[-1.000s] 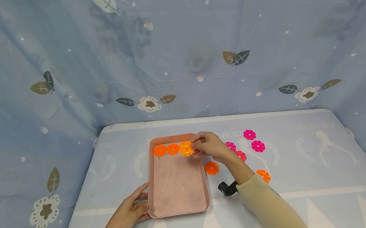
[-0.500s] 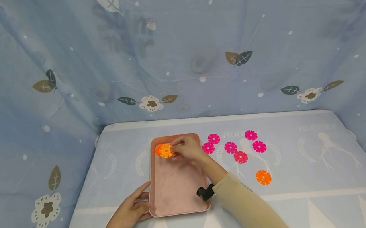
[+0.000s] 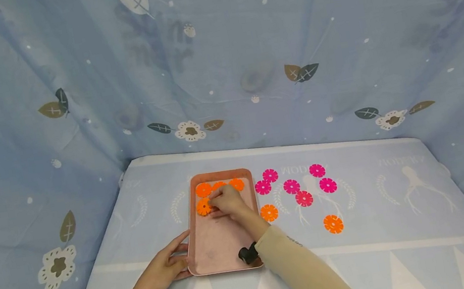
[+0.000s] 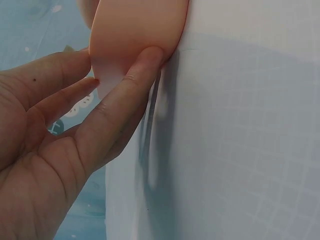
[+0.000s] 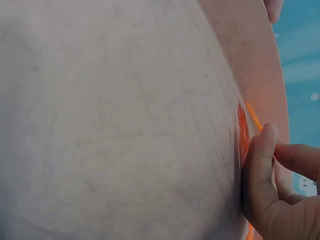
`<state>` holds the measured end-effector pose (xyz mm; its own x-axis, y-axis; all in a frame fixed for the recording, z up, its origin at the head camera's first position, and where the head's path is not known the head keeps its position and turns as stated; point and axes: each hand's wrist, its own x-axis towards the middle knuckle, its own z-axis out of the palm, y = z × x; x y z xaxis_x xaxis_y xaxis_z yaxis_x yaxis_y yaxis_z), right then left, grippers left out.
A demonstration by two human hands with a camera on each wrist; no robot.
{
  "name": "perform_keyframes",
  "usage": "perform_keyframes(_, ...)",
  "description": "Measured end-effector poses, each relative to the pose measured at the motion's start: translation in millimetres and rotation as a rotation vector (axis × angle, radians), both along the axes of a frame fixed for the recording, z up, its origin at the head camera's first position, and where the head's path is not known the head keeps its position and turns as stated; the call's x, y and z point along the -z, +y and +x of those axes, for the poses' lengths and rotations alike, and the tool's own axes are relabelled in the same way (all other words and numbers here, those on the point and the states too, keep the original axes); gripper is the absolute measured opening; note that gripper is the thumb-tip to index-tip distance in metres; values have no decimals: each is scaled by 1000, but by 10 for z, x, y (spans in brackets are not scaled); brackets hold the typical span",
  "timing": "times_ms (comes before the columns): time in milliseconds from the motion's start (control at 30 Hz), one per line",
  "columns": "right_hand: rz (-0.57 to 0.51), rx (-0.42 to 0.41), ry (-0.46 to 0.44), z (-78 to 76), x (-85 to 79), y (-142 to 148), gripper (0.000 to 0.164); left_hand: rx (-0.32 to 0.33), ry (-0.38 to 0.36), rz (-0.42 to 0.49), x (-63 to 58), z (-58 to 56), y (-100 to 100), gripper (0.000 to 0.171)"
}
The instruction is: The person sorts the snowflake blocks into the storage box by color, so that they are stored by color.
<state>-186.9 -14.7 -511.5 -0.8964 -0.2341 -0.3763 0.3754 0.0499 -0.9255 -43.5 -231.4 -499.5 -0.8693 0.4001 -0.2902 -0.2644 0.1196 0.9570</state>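
R hand point(image 3: 229, 201) is pinching an orange disc point(image 3: 203, 207) btwn thumb & fingers, over the tray point(image 3: 225, 242) nr its far L corner (can't tell from here if it's touching the tray floor). Just beyond it, a row of three orange discs point(image 3: 204, 189) lies along the far end, the middle one partly hidden by that hand. L hand point(image 3: 165, 265) has its fingers fairly straight, resting against the tray's L side nr the close corner. Over on the R, on the tablecloth point(image 3: 391, 215): six pink discs point(image 3: 291, 186) plus two loose orange ones point(image 3: 333, 224), well apart.
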Motion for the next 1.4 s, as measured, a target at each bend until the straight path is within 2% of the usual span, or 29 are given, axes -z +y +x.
perform_keyframes(200, 61, -12, 39, 35, -46, 12, 15, 5, 9, -6, 11, 2, 8, 65)
perform_keyframes(433, 150, -60, 105, 68, -181, 135, 17, -14, -9, -11, 2, 7, 10, 65)
perform_keyframes(667, 161, -112, 271, 146, -470, 410, 26, -25, -11, -16, -8, 11, 22, 65)
perform_keyframes(867, 171, -120, 308, 248, -661, 705, 26, -34, -8, -29, -25, 12, 33, 65)
perform_keyframes(1067, 194, -86, 333, 314, -674, 1001, 30, -30, -10, -29, -25, 10, 26, 66)
perform_keyframes(1400, 267, -37, 349, 402, -596, 1350, 25, -24, -11, -34, -27, 10, 32, 66)
